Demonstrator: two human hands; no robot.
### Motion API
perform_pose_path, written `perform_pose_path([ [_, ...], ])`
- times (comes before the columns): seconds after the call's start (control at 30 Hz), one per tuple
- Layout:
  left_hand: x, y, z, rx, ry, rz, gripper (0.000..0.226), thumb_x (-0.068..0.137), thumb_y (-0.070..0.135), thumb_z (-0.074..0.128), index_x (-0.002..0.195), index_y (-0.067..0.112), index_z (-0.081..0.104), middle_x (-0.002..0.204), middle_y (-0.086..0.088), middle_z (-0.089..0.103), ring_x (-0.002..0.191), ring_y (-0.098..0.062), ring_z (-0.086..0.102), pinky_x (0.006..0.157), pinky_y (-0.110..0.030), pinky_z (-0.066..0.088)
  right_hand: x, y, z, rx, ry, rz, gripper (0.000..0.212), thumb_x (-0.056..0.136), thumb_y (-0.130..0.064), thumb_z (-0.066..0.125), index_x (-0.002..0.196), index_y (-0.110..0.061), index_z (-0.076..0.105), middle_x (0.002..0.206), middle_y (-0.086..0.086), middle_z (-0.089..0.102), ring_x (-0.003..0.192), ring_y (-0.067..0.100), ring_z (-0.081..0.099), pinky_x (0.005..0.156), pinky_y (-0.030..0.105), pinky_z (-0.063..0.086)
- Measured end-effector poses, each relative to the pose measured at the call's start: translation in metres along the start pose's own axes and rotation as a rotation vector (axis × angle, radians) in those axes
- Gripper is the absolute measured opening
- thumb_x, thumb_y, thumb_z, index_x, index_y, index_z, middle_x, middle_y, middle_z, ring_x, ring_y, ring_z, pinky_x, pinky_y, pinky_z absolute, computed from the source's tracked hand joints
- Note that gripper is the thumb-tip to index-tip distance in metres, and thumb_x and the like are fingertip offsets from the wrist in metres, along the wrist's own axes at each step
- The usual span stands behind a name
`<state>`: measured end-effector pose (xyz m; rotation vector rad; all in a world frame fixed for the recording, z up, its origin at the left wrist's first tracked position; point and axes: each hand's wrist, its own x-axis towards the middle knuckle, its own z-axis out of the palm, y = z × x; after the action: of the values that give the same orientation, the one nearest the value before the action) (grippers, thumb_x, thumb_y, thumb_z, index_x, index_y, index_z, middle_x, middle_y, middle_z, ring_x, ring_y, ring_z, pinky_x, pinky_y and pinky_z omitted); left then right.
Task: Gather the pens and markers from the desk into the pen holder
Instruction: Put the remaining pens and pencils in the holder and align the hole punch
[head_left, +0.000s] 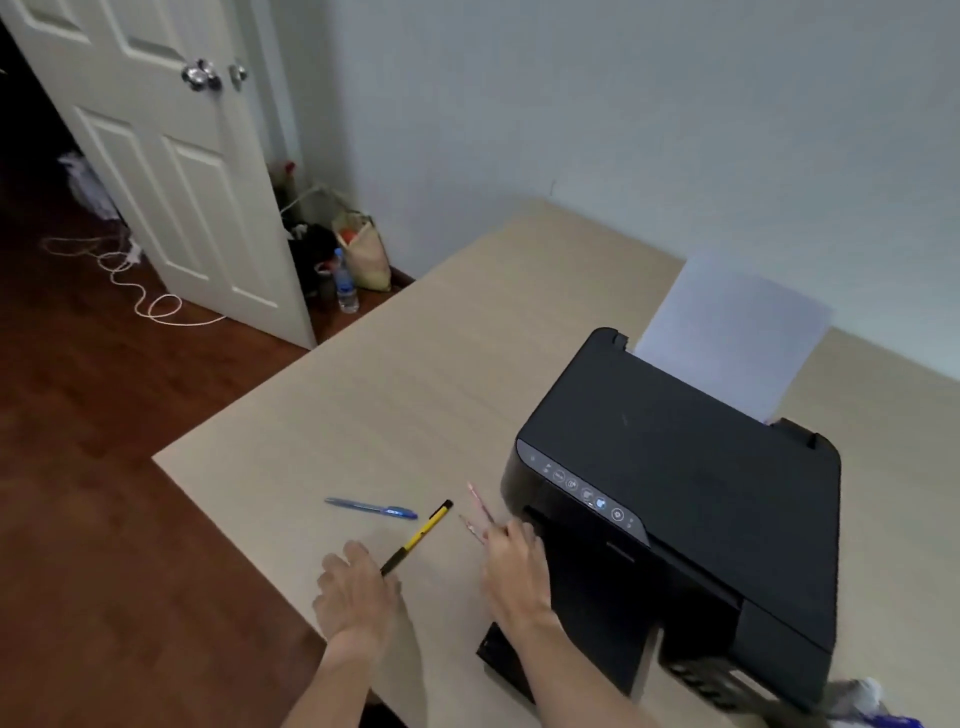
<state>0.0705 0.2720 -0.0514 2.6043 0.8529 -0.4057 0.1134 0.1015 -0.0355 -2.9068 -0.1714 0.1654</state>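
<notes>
- The left hand (356, 592) is resting palm-down at the near edge of the desk (415, 374), fingers curled over the near end of a yellow-and-black pen (418, 538). Whether the fingers are actually pinching the barrel or only lying on it cannot be told, because the back of the hand is covering the contact.
- The yellow-and-black pen is lying diagonally, its far tip pointing up and right, away from the person. That tip looks slightly raised, though this cannot be confirmed.
- The right hand (514, 564) is closed around two thin pink pens (480, 512), gripping their near ends so that the free ends are fanning out beyond the fingertips. Holding both in one fist is probably meant to save a trip to the holder.
- The right forearm is crossing in front of the black printer (675, 509), with the hand just beside the printer's front face.
- A blue pen (371, 508) is lying flat on the desk, apart from both hands, beyond the left hand. It is untouched.
- White paper (732, 343) is standing in the printer's rear feed.
- The pen holder is not identifiable in this view. Judged from this, gathering is at an early stage: nothing is being deposited yet.
</notes>
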Motion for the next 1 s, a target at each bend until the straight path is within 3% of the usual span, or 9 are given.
perform_pose_path([
  [0.17,0.005,-0.004,0.014,0.01,-0.019,-0.019,0.039,0.089,0.045,0.054,0.115,0.018,0.045,0.114,-0.006,0.045,0.11,-0.024,0.051,0.084,-0.036,0.049,0.016,-0.002,0.014,-0.038,-0.057,0.008,0.028,0.088,-0.003,0.048,0.114,-0.009,0.06,0.112,0.009,0.064,0.11,0.025,0.051,0.1,0.034,0.039],
  [0.33,0.013,0.001,0.019,0.113,0.008,0.087,0.033,0.096,0.044,0.049,0.121,0.022,0.045,0.119,-0.002,0.047,0.115,-0.02,0.049,0.087,-0.032,0.047,0.02,-0.007,0.024,-0.093,-0.112,0.002,0.032,0.085,-0.007,0.061,0.117,-0.008,0.053,0.114,0.01,0.062,0.106,0.024,0.052,0.094,0.035,0.043],
  [0.43,0.012,-0.002,0.017,0.184,-0.024,0.159,0.028,0.097,0.038,0.046,0.118,0.021,0.047,0.118,0.0,0.053,0.114,-0.019,0.052,0.087,-0.033,0.048,0.013,-0.007,0.025,-0.065,-0.11,-0.024,0.029,0.087,-0.005,0.053,0.116,-0.008,0.05,0.117,0.012,0.06,0.109,0.027,0.049,0.096,0.037,0.04],
  [0.5,0.009,-0.005,0.009,0.118,-0.01,0.213,0.018,0.094,0.034,0.049,0.106,0.021,0.049,0.109,0.002,0.059,0.107,-0.021,0.057,0.083,-0.034,0.049,0.006,-0.008,0.026,0.049,-0.063,-0.031,0.034,0.088,-0.003,0.046,0.121,-0.011,0.046,0.121,0.011,0.057,0.109,0.027,0.049,0.097,0.037,0.039],
  [0.6,0.006,-0.004,-0.011,-0.268,0.058,0.389,0.013,0.094,0.021,0.056,0.085,0.027,0.05,0.089,0.007,0.061,0.088,-0.018,0.059,0.074,-0.035,0.047,-0.005,-0.01,0.022,0.311,0.088,-0.067,0.036,0.093,-0.008,0.04,0.127,-0.017,0.044,0.124,0.006,0.054,0.105,0.023,0.053,0.094,0.038,0.045],
  [0.67,0.004,0.0,-0.029,-0.4,0.111,0.56,0.012,0.095,0.017,0.06,0.088,0.028,0.058,0.091,0.013,0.064,0.086,-0.01,0.06,0.073,-0.03,0.047,-0.018,-0.011,0.007,0.475,0.198,-0.082,0.028,0.096,-0.016,0.039,0.122,-0.021,0.048,0.119,-0.001,0.054,0.104,0.015,0.054,0.095,0.033,0.046],
  [0.83,-0.004,0.059,-0.062,-0.367,0.138,0.876,0.014,0.093,0.009,0.059,0.095,0.023,0.057,0.088,0.004,0.064,0.078,-0.024,0.063,0.069,-0.042,0.049,-0.073,0.017,-0.036,0.698,0.425,0.014,0.007,0.094,-0.018,0.042,0.089,-0.017,0.046,0.086,0.001,0.051,0.076,0.016,0.048,0.071,0.025,0.04],
  [0.93,-0.031,0.107,-0.059,-0.364,0.079,0.996,0.012,0.096,0.012,0.053,0.096,0.024,0.054,0.077,-0.004,0.066,0.067,-0.036,0.063,0.062,-0.046,0.049,-0.111,0.066,-0.037,0.67,0.488,0.164,0.009,0.092,-0.018,0.042,0.1,-0.017,0.047,0.092,0.001,0.056,0.083,0.015,0.053,0.077,0.027,0.046],
  [1.0,-0.056,0.131,-0.047,-0.352,-0.014,1.088,0.01,0.099,0.029,0.043,0.097,0.037,0.048,0.071,0.002,0.063,0.06,-0.026,0.063,0.06,-0.044,0.05,-0.137,0.098,-0.039,0.631,0.537,0.298,0.028,0.091,-0.016,0.043,0.118,-0.02,0.044,0.104,0.0,0.06,0.094,0.011,0.057,0.086,0.023,0.046],
])
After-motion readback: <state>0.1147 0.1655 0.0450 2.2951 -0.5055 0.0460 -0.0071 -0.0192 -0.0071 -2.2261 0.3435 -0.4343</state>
